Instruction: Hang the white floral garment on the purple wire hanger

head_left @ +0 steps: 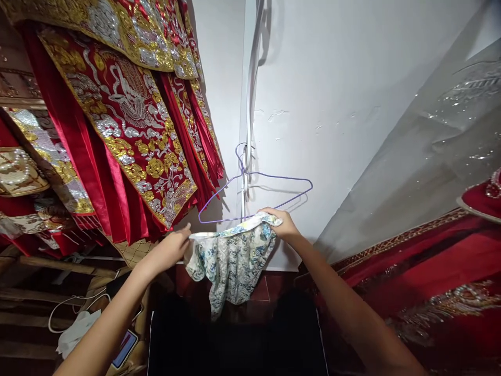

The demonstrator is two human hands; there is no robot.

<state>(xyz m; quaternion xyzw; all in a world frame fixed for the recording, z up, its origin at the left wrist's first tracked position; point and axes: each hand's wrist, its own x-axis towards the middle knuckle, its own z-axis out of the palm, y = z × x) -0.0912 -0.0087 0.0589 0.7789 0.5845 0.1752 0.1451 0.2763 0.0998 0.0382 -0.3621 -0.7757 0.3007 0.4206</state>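
A floral garment in white, blue and yellow (238, 261) hangs down between my two hands, its white upper edge stretched across. My left hand (177, 243) grips the left end of that edge, thumb pointing up. At the right end, my right hand (282, 223) is closed on the cloth, with the fingers partly behind it. Just above the garment, a purple wire hanger (270, 175) hangs by its hook from a white fitting on the wall. The hanger's lower bar runs close to the garment's top edge; whether they touch I cannot tell.
Red costumes with gold and silver embroidery (136, 115) hang at the left. A wooden slatted seat (35, 292) at lower left bears a phone (126, 349), a white cable and crumpled tissue (80, 329). Plastic-covered red garments (438, 261) line the right side. A white wall (332, 78) stands ahead.
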